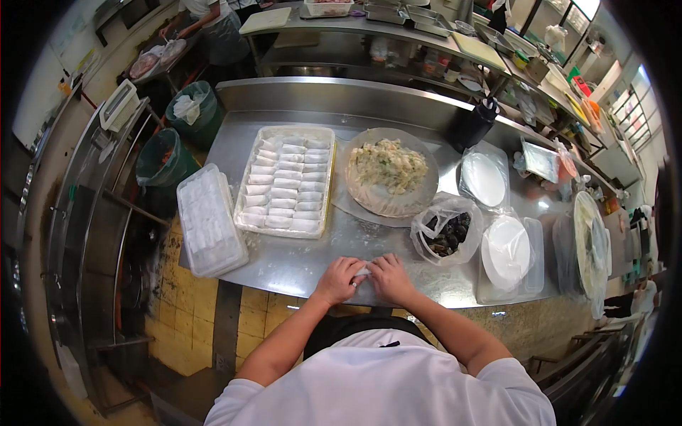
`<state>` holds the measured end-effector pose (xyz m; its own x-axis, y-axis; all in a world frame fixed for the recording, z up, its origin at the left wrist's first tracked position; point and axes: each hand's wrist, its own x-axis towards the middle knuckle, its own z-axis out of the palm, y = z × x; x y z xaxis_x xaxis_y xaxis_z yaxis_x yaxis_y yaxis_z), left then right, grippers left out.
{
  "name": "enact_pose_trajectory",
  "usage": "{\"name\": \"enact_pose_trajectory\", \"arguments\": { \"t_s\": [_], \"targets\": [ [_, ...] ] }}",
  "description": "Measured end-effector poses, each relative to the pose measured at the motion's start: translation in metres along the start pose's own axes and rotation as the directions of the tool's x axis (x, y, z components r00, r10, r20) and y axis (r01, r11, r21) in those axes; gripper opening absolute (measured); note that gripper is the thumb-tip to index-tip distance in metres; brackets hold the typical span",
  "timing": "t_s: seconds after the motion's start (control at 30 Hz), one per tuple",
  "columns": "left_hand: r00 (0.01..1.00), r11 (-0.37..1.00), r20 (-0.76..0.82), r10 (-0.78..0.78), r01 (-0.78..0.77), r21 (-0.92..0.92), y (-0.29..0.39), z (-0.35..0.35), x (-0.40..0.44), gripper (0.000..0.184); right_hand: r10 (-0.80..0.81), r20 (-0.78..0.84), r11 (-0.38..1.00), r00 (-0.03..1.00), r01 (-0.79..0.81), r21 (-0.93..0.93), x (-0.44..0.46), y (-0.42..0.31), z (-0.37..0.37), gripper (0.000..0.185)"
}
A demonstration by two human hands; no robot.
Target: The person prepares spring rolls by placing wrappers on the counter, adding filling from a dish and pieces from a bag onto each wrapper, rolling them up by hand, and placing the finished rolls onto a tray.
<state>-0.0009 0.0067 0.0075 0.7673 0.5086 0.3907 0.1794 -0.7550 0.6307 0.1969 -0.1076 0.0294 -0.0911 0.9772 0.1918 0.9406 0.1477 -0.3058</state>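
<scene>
At the front edge of the steel table (pixel 284 266), my left hand (pixel 339 280) and my right hand (pixel 391 280) meet over a small white wrapped roll (pixel 364 270). The fingers of both hands are curled onto it and cover much of it. Beyond my left hand, a white tray (pixel 331 174) holds several rows of similar white rolls (pixel 286 184). Straight ahead lies a round platter (pixel 359 201) heaped with a pale chopped filling (pixel 389 166) flecked with green. A clear plastic bag (pixel 423 247) of dark pieces (pixel 450 235) sits beyond my right hand.
A lidded plastic box (pixel 210 221) overhangs the table's left edge. On the right are bagged stacks of white round sheets (pixel 506 250) and a dark container (pixel 474 126). Green bins (pixel 192 113) stand at the left; another person (pixel 217 28) works in the back.
</scene>
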Motion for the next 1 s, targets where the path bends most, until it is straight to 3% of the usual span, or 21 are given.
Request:
{"name": "enact_pose_trajectory", "arguments": {
  "t_s": [0.23, 0.37, 0.47, 0.57, 0.67, 0.7, 0.8, 0.93, 1.0],
  "targets": [
    [0.993, 0.99, -0.092, -0.07, 0.081, 0.116, -0.009, 0.012, 0.014, 0.028, 0.07, 0.034, 0.992, 0.997, -0.067, -0.103, 0.018, -0.001, -0.008, 0.044],
    [0.985, 0.982, -0.12, -0.127, 0.142, 0.123, -0.009, 0.001, 0.015, 0.035, 0.095, 0.042, 0.992, 0.995, -0.091, -0.086, 0.03, -0.012, -0.019, 0.053],
    [0.968, 0.973, -0.178, -0.176, 0.199, 0.12, -0.012, -0.012, 0.0, 0.043, 0.066, 0.146, 0.994, 0.987, -0.052, -0.096, 0.036, -0.002, -0.003, 0.056],
    [0.952, 0.954, -0.221, -0.212, 0.251, 0.165, -0.021, -0.024, -0.021, 0.047, 0.199, 0.154, 0.967, 0.968, -0.219, 0.127, 0.047, -0.003, -0.013, 0.057],
    [0.947, 0.948, -0.248, -0.205, 0.255, 0.189, -0.026, -0.033, -0.03, 0.046, 0.381, 0.073, 0.796, 0.921, -0.368, 0.481, 0.076, -0.011, -0.031, 0.054],
    [0.949, 0.951, -0.244, -0.199, 0.247, 0.187, -0.025, -0.032, -0.029, 0.046, 0.434, 0.118, 0.671, 0.893, -0.409, 0.618, 0.098, -0.018, -0.045, 0.048],
    [0.956, 0.95, -0.222, -0.192, 0.238, 0.204, -0.027, -0.03, -0.028, 0.046, 0.394, 0.078, 0.654, 0.916, -0.34, 0.676, 0.179, -0.014, -0.053, 0.046],
    [0.955, 0.96, -0.246, -0.164, 0.212, 0.182, -0.031, -0.028, -0.029, 0.047, 0.402, 0.016, 0.764, 0.916, -0.344, 0.546, 0.308, -0.031, -0.068, 0.046],
    [0.953, 0.962, -0.25, -0.17, 0.216, 0.168, -0.03, -0.031, -0.029, 0.047, 0.325, -0.109, 0.868, 0.94, -0.25, 0.43, 0.375, -0.017, -0.04, 0.052]
  ]
}}
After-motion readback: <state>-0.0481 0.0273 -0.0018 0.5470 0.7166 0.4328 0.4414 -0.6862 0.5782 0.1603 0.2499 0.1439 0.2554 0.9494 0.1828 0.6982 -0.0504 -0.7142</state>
